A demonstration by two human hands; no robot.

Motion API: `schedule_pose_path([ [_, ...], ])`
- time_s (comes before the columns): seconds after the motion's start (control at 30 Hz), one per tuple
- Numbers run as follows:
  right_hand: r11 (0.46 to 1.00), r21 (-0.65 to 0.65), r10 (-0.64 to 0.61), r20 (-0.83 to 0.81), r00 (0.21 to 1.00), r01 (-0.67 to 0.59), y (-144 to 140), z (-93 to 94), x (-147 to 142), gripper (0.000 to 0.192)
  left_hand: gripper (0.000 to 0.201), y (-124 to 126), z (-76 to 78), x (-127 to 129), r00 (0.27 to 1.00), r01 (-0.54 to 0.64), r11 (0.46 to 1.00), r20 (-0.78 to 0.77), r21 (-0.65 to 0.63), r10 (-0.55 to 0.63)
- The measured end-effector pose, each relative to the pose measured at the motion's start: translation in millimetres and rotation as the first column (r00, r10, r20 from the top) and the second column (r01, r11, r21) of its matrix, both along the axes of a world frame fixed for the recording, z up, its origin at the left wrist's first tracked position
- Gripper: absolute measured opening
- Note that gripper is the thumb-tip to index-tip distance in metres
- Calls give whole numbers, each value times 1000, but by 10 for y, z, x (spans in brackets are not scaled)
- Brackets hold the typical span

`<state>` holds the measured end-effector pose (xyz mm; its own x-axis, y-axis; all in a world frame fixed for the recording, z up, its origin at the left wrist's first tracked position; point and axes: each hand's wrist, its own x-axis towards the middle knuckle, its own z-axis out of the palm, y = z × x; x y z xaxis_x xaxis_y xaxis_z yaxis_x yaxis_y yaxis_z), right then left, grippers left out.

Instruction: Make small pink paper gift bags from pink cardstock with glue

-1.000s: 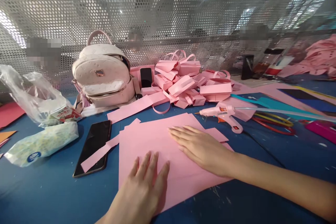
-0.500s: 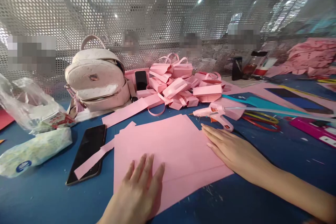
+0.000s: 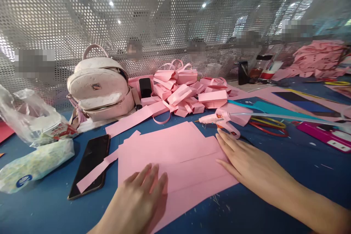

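Observation:
A stack of pink paper sheets (image 3: 175, 157) lies flat on the blue table (image 3: 274, 142) in front of me. My left hand (image 3: 137, 201) rests palm down on the near left part of the top sheet, fingers apart. My right hand (image 3: 246, 161) lies flat at the sheets' right edge, fingertips touching the paper. A pink glue gun (image 3: 221, 120) lies just beyond my right fingertips. Neither hand holds anything.
A black phone (image 3: 89, 164) with a pink paper strip (image 3: 97, 170) across it lies left. Behind are a pale pink backpack (image 3: 100, 89), a heap of folded pink paper bags (image 3: 186, 93) and plastic bags (image 3: 33, 117). A perforated metal screen (image 3: 164, 29) closes the back; coloured sheets lie right.
My right hand slid from the middle of the paper rightward to its right edge. A fold line now shows across the top sheet. My left hand stayed pressed on the near part.

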<state>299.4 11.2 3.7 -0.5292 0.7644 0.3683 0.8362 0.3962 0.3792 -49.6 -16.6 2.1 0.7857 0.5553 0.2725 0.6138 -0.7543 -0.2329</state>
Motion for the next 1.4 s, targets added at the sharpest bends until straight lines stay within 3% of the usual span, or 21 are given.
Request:
schedule_pose_path([
  [0.1,982,-165,81,-101,992,-97,-3,254,-76,50,29,75,116,31,984,-2,997,179,-72,14],
  [0.2,885,-439,49,-238,970,-152,121,458,-251,42,26,114,145,30,963,24,982,266,-187,27],
  [0.33,755,-632,-80,-354,932,-176,419,521,-568,28,25,87,107,14,962,59,972,274,-229,6],
  [0.43,691,-687,-73,-374,924,-223,650,500,-761,24,28,76,119,12,969,50,964,248,-259,17],
  [0.5,615,-740,-43,-378,925,-274,775,503,-853,19,31,106,151,-4,971,38,958,236,-285,32],
  [0.6,484,-796,17,-408,913,-364,887,550,-958,19,49,218,205,-85,961,-14,956,260,-293,94],
  [0.67,435,-799,40,-443,896,-415,909,598,-1014,24,62,322,229,-171,940,-81,954,295,-289,169],
  [0.87,409,-774,48,-510,859,-483,880,723,-1124,35,81,514,300,-329,885,-160,869,322,-469,337],
  [0.9,406,-771,47,-519,854,-491,874,740,-1142,33,76,511,317,-320,880,-152,853,324,-499,347],
  [1.0,377,-766,43,-547,836,-520,851,784,-1207,26,36,464,361,-263,857,-129,797,339,-590,389],
  [1.1,357,-760,38,-569,822,-543,839,800,-1242,27,44,430,373,-220,817,-84,699,353,-710,456],
  [1.2,375,-755,8,-577,816,-538,867,789,-1180,21,47,455,344,-233,782,-7,636,392,-772,484],
  [1.4,443,-753,-86,-575,814,-486,883,902,-776,23,48,556,307,-322,781,78,614,431,-785,452],
])
